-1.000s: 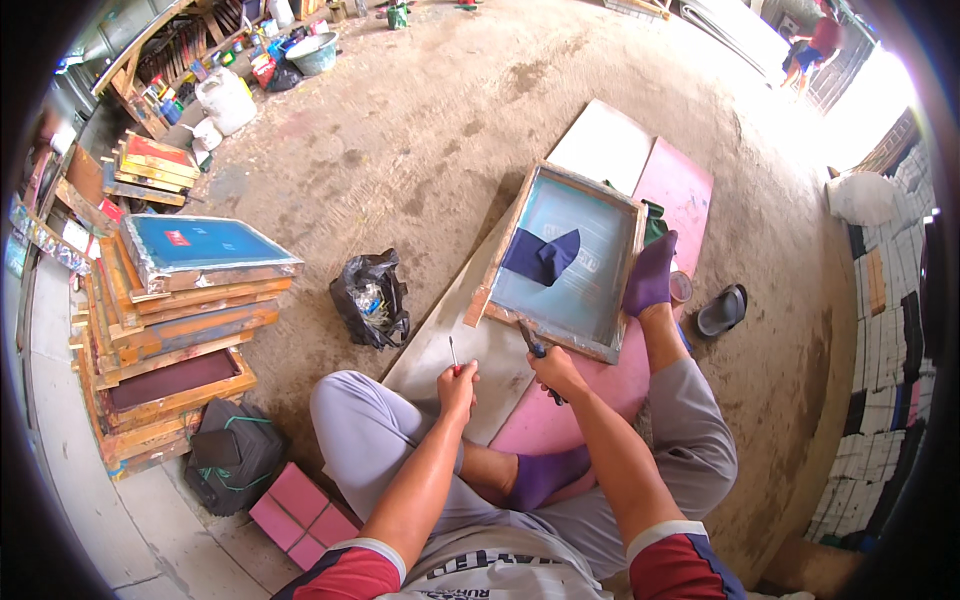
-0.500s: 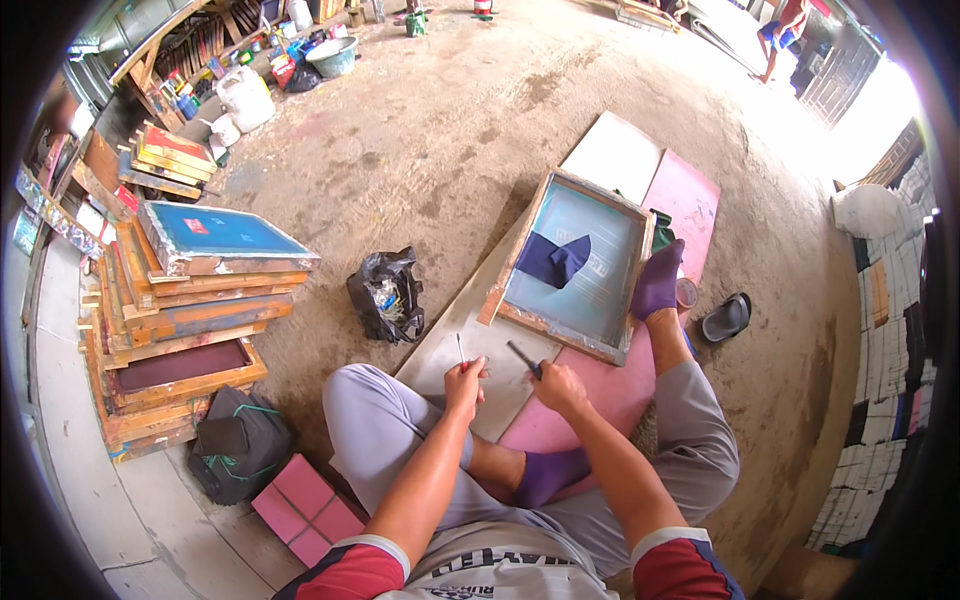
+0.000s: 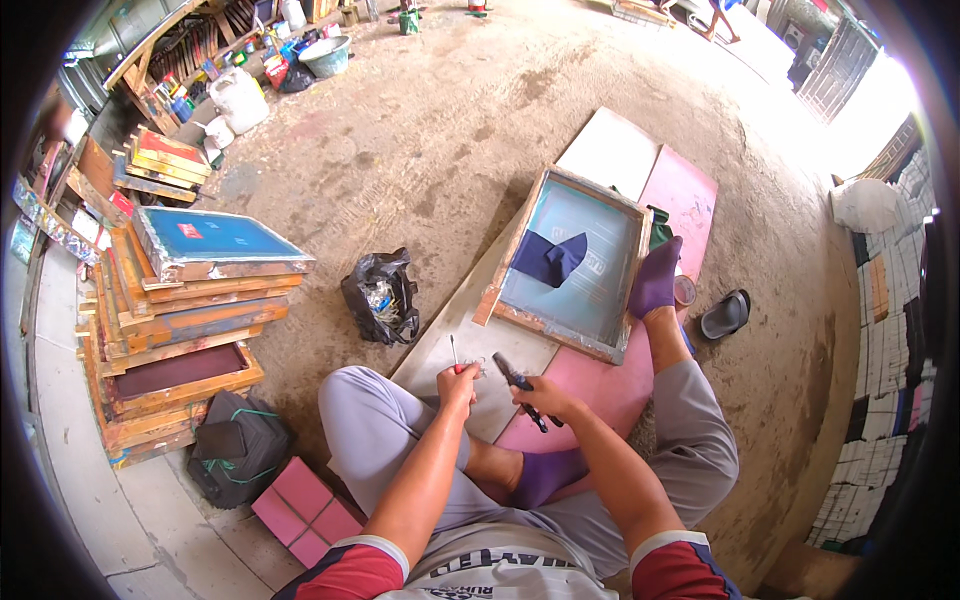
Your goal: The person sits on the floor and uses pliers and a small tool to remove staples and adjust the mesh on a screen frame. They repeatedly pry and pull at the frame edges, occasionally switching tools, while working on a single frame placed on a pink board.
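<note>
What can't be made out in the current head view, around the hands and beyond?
All in the head view:
1. Most of the grip of the red-handled screwdriver: covered by the left hand.
2. Middle of the dark two-handled tool: covered by the right hand.
3. Framed screen beneath the navy cloth: hidden by it.
4. Black bag contents: too small.
5. Background person: cut off above the legs by the upper edge.

The left forearm (image 3: pixel 425 475) and right forearm (image 3: pixel 622 457) are stretched forward and angled inward toward each other. The left hand (image 3: pixel 457 386) is closed in a grip, its wrist held nearly in line with the forearm. The right hand (image 3: pixel 545 397) is held near it, not touching, its fingers curled, its wrist turned inward.
</note>
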Motion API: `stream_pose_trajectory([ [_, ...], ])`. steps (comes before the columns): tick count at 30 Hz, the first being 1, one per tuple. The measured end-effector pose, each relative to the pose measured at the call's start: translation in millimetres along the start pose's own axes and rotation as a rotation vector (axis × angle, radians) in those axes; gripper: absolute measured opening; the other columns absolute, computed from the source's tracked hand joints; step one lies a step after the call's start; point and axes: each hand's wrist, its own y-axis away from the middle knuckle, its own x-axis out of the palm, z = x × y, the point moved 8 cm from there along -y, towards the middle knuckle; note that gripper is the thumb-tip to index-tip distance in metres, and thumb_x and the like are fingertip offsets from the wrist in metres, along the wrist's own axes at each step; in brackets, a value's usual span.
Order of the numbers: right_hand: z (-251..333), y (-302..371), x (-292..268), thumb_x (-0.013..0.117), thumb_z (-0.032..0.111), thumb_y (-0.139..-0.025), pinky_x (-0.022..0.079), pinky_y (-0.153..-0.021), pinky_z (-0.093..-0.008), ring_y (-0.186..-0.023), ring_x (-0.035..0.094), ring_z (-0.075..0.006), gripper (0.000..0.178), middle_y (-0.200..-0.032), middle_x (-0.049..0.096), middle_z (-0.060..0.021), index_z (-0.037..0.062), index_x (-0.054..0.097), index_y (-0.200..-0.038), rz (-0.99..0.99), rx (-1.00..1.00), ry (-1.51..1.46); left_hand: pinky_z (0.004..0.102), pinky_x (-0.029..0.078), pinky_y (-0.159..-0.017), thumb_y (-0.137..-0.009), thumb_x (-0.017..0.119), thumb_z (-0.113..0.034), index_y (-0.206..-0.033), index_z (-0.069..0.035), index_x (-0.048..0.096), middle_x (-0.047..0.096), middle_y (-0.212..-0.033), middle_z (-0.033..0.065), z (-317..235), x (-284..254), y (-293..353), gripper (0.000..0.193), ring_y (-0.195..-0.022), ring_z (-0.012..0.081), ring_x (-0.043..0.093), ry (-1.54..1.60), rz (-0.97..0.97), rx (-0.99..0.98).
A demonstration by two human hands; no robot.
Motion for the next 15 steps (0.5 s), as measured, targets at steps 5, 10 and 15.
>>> stream_pose_trajectory([
  [5, 8, -11, -37, 0.055, 0.043, -0.108, 0.061, -0.073, -0.0479, -0.102, 0.074, -0.0303, 0.05, -0.119, 0.072, -0.0186, 0.0006, 0.053, -0.134, 0.015, 0.064, -0.358, 0.0321, 0.033, -0.036, -0.087, 0.084, -0.021, -0.076, 0.0, 0.068, 0.059, -0.059, 0.0033, 0, -12, -2, 0.028, -0.04, 0.0121, 0.047, -0.127, -0.1, 0.08],
  [10, 23, -13, -57, 0.048, 0.04, -0.111, 0.062, -0.077, -0.0521, -0.106, 0.074, -0.0357, 0.048, -0.121, 0.071, -0.024, 0.0031, 0.051, -0.142, 0.061, 0.11, -0.428, 0.0331, 0.033, -0.036, -0.087, 0.083, -0.024, -0.073, -0.001, 0.065, 0.057, -0.059, 0.0033, -2, -9, 0, 0.033, -0.039, 0.0128, 0.047, -0.112, -0.1, 0.057],
  [15, 26, -16, -64, 0.047, 0.041, -0.112, 0.062, -0.077, -0.051, -0.098, 0.074, -0.0328, 0.048, -0.115, 0.072, -0.0219, 0.0018, 0.055, -0.139, 0.087, 0.154, -0.448, 0.033, 0.034, -0.035, -0.088, 0.083, -0.028, -0.075, -0.001, 0.064, 0.059, -0.061, 0.0046, 0, -9, -1, 0.035, -0.039, 0.0136, 0.048, -0.114, -0.104, 0.056],
])
